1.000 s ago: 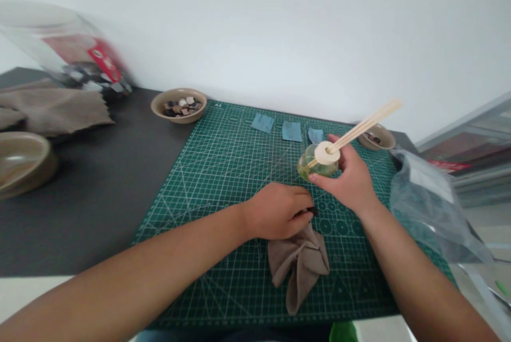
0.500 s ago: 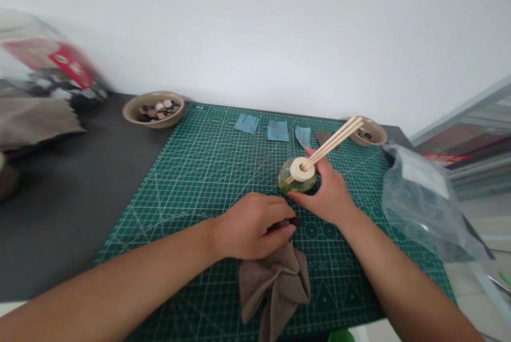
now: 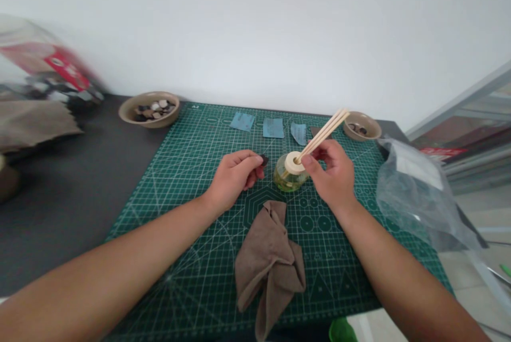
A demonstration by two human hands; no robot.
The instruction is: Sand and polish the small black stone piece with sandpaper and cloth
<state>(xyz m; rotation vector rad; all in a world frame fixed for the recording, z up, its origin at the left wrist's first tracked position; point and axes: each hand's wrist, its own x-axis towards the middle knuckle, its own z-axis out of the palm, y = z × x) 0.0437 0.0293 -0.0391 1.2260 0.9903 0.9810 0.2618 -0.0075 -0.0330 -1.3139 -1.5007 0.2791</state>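
Between the fingertips of my left hand (image 3: 238, 174) is a small dark piece (image 3: 264, 160), just left of the glass diffuser bottle (image 3: 285, 181). My right hand (image 3: 330, 170) is pinched at the bottle's pale round lid (image 3: 295, 163), by the foot of the wooden sticks (image 3: 324, 133); whether it grips the lid or the sticks is hard to tell. Yellowish liquid shows inside the bottle. A crumpled brown cloth (image 3: 266, 257) lies on the green cutting mat (image 3: 191, 171), nearer to me than both hands.
Blue packets (image 3: 273, 128) lie along the mat's back. A bowl of small stones (image 3: 149, 110) stands back left, another bowl (image 3: 362, 127) back right. Clear plastic (image 3: 415, 193) covers the right edge. At far left are a bag (image 3: 66, 70) and brown cloth (image 3: 35, 121).
My left hand has let go of the cloth and moved up and left with the dark piece. My right hand has shifted from the bottle's side to its lid, and the bottle sits slightly further left.
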